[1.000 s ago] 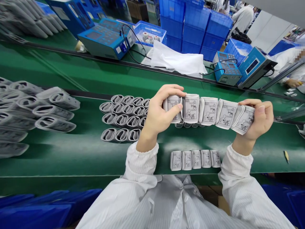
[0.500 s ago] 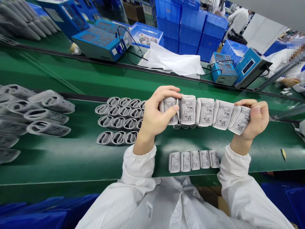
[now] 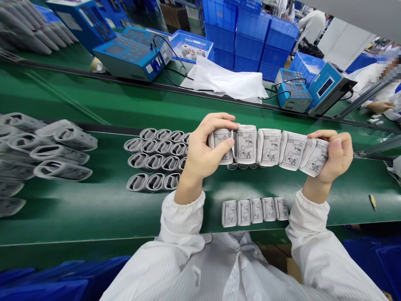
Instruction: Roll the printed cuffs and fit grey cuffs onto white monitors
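Note:
Between my two hands a row of several rolled grey blood-pressure cuffs (image 3: 270,147) is squeezed end to end, held above the green bench. Their printed faces, with line drawings of a hand and a person, point toward me. My left hand (image 3: 208,146) is closed on the left end cuff, thumb in front and fingers over the top. At the other end, my right hand (image 3: 336,156) grips the last, tilted cuff. Below them a second short row of rolled cuffs (image 3: 256,211) lies near the bench's front edge. More rolled cuffs (image 3: 155,161) stand in rows left of my left hand, partly hidden by it.
Larger rolled cuffs (image 3: 59,146) are piled at the far left of the green bench (image 3: 94,217). Behind the bench stand blue testers (image 3: 131,52) with cables, a white sheet (image 3: 228,79) and stacked blue crates (image 3: 247,42). A small yellowish piece (image 3: 372,202) lies at right. Co-workers (image 3: 313,25) are in the background.
Almost nothing differs. Both hands keep the row of cuffs in the same place, and the whole view has shifted very slightly.

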Motion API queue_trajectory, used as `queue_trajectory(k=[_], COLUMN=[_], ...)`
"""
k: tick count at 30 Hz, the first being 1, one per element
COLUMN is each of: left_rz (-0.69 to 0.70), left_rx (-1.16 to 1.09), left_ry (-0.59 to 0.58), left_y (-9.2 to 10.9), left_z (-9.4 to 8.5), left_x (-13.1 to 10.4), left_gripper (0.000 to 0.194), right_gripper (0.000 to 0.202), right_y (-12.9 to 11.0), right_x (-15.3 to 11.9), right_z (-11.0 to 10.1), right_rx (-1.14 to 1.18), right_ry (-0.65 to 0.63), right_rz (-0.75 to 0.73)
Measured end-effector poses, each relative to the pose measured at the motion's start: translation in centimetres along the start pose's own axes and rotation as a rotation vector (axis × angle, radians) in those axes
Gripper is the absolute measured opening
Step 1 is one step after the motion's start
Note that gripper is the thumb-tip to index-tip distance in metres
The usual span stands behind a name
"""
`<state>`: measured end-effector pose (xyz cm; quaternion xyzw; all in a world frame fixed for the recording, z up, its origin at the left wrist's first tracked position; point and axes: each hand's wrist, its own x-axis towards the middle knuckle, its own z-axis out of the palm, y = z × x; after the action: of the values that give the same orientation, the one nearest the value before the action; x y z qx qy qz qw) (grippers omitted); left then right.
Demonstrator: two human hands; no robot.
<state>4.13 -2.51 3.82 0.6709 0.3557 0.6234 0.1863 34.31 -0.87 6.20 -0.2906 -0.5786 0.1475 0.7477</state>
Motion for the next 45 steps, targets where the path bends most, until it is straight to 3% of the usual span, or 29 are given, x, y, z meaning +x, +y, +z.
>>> queue_trajectory(k=[45], left_rz=[-0.074], left_rx=[-0.085], left_ry=[0.027], left_y=[0.0], left_z=[-0.2], left_x=[-0.3], left_gripper=[0.023], right_gripper=[0.028], right_y=[-0.7], right_x=[-0.7], right_z=[-0.3], right_rx=[0.066], right_ry=[-0.069], right_rz=[0.077])
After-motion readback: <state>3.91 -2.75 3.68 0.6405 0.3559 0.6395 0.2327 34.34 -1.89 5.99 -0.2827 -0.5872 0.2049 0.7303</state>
